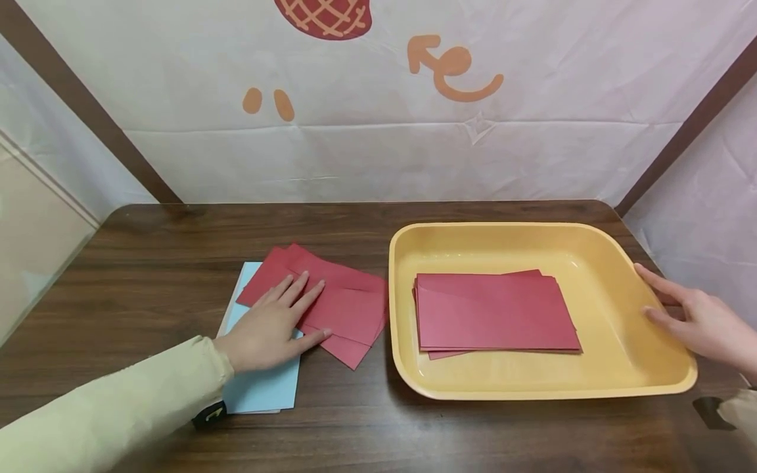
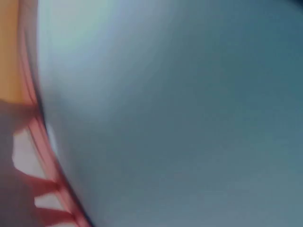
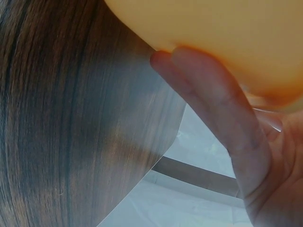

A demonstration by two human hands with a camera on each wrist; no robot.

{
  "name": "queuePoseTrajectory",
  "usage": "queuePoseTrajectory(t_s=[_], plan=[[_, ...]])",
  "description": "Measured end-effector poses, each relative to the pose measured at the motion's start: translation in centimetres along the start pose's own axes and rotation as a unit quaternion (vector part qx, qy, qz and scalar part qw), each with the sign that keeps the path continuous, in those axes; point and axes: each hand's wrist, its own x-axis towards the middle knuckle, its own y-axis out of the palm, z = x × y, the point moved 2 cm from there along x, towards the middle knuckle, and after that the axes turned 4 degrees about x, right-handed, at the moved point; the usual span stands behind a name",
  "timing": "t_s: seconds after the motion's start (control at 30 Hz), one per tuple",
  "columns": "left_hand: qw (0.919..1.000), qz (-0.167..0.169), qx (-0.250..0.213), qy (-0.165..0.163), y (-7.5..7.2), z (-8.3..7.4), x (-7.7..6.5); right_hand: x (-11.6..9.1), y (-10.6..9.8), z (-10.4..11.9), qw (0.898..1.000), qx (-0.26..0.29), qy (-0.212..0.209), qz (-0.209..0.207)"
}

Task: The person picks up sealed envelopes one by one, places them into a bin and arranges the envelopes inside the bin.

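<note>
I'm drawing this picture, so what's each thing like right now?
Loose red papers: overlapping, fanned out
Blue paper: flat, partly covered
Yellow tray: upright, open-topped
Red stack: flat, uneven, in the yellow tray
Left hand: resting spread on the loose red papers
Right hand: holding the yellow tray's right side
Wooden table: partly covered
White backdrop: creased

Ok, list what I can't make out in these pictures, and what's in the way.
- Head view: how many stacked red papers the yellow tray holds; the top one covers most of the rest.
- Head view: part of the blue paper, under the left hand and fanned red papers.
- Head view: the red wall print's upper part, cut off by the top edge.
- Left wrist view: the left hand's fine detail, lost to blur.
</note>
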Motion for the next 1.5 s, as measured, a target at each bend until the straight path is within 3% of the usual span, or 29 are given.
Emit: queuePoseTrajectory(t_s=[0.27, 0.53, 0.7, 0.87, 0.93, 1.07, 1.17, 1.27, 1.5], plan=[[0.994, -0.03, 0.102, -0.028, -0.7, -1.9, -0.5, 0.0, 0.0, 0.0, 1.0, -0.003, 0.001, -0.002], [0.9927, -0.034, 0.108, -0.042, -1.0, -2.3, -0.7, 0.0, 0.1, -0.1, 1.0, 0.0, 0.001, -0.001], [0.9956, -0.019, 0.066, -0.063, -1.5, -2.2, -0.4, -0.1, 0.1, -0.2, 1.0, -0.004, 0.0, -0.001], [0.9925, -0.021, -0.02, -0.119, -3.0, -0.6, 0.1, 0.0, 0.0, -0.2, 1.0, -0.006, -0.007, -0.006], [0.9864, -0.015, -0.06, -0.152, -3.6, 0.5, 0.2, 0.0, 0.0, -0.2, 1.0, -0.008, -0.007, -0.006], [0.9646, 0.022, -0.124, -0.232, -4.0, 2.8, 0.2, 0.0, 0.1, -0.2, 1.0, -0.011, -0.007, -0.005], [0.9513, 0.051, -0.136, -0.272, -3.8, 4.1, 0.0, 0.0, 0.0, -0.1, 1.0, -0.012, -0.01, -0.005], [0.9466, 0.062, -0.134, -0.287, -3.4, 4.7, -0.1, 0.1, 0.0, 0.0, 1.0, -0.014, -0.013, -0.008], [0.9445, 0.058, -0.135, -0.294, -2.7, 5.3, -0.1, 0.2, -0.1, 0.3, 1.0, -0.014, -0.002, -0.002]])
